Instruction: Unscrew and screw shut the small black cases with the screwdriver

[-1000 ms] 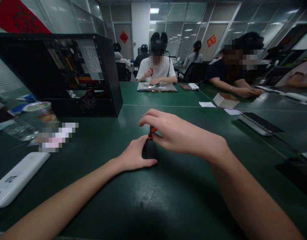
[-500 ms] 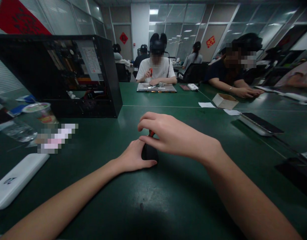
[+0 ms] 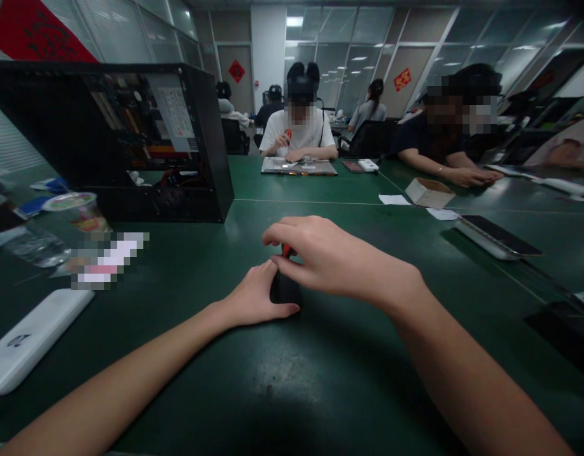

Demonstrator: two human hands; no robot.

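On the green table, my left hand [image 3: 250, 297] is closed round the left side of a black rounded object [image 3: 288, 290] that looks like a computer mouse. Its thumb lies along the near edge and its fingertips are at the far end. Just above, my right hand [image 3: 307, 248] curls its fingers and thumb round a small red tool [image 3: 285, 249], which looks like a screwdriver held upright. Only a bit of its handle shows between the fingers. The tool's tip and most of the black object's top are hidden by my right hand.
An open black computer case [image 3: 220, 152] stands at the left. Nearer are a plastic cup [image 3: 78, 212], a clear bottle [image 3: 40, 247] and a white power bank [image 3: 35, 342]. At the right lie a small box [image 3: 429, 192] and a dark-screened device [image 3: 498, 235]. A person [image 3: 299, 130] sits opposite.
The fingers of my right hand have shifted slightly, and a little more of the red handle shows. My left hand keeps its place on the black object. The view has tilted very slightly.
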